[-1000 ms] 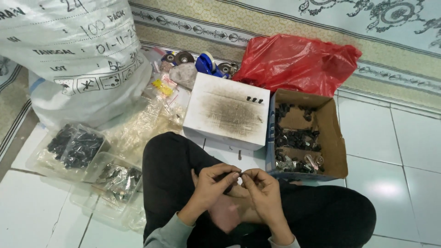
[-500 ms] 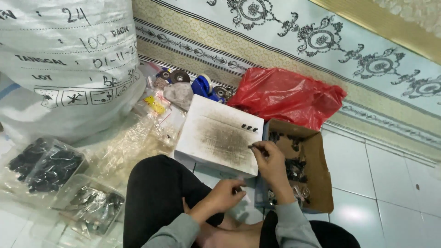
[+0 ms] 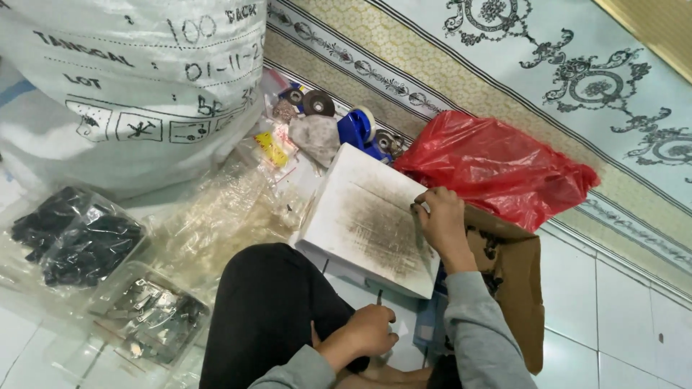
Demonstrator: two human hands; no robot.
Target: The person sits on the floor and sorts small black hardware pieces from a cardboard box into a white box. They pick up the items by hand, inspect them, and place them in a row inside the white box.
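My right hand [image 3: 440, 220] reaches forward with its fingers curled down at the right edge of a stained white box [image 3: 360, 216], just beside an open brown cardboard box [image 3: 515, 277]. Whether anything is pinched under the fingertips is hidden. My left hand [image 3: 371, 331] stays low by my black-trousered knee [image 3: 267, 317], closed in a fist around a thin dark rod [image 3: 380, 296] whose tip pokes upward.
A big white printed sack [image 3: 130, 86] fills the upper left. Clear bags of black parts [image 3: 72, 238] and metal parts [image 3: 151, 320] lie at the left. A red plastic bag [image 3: 490, 166] sits behind the boxes, with a blue holder [image 3: 357, 130] and a grey disc [image 3: 317, 104] nearby.
Both hands were together in my lap working a small piece. The right hand has since reached out to the boxes, and the left has dropped back by my knee. The view tilted up.
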